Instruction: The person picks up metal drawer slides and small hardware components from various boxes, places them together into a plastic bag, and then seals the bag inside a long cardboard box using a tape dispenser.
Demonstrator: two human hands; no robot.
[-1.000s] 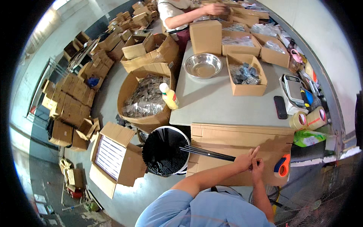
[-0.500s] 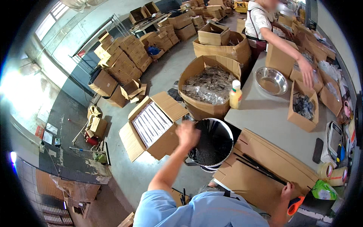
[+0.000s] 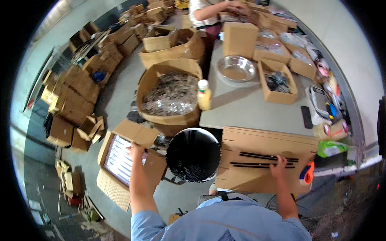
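My left hand (image 3: 136, 149) reaches into an open carton (image 3: 145, 176) on the left, over a row of slim white boxes (image 3: 120, 158). Blur hides its fingertips, so whether it grips one is unclear. My right hand (image 3: 279, 165) is closed around thin black rods (image 3: 261, 164), several of which lie in two groups on flattened cardboard (image 3: 241, 180). Between my arms stands a round white-rimmed bucket (image 3: 219, 140) packed with upright black rods (image 3: 193, 156). An orange-handled tool (image 3: 307, 173) rests just right of my right hand.
Beyond the bucket stands a big carton (image 3: 177, 120) of clear plastic pieces. The grey table (image 3: 249, 114) bears a yellow bottle (image 3: 204, 96), a steel bowl (image 3: 236, 68), a small box (image 3: 277, 96) of dark parts and tape rolls (image 3: 337, 129). A co-worker (image 3: 209, 14) stands at the far end.
My left hand has moved from beside the bucket to the white boxes in the carton. My right hand has shifted from the rods' ends toward their middle. The head view has turned right.
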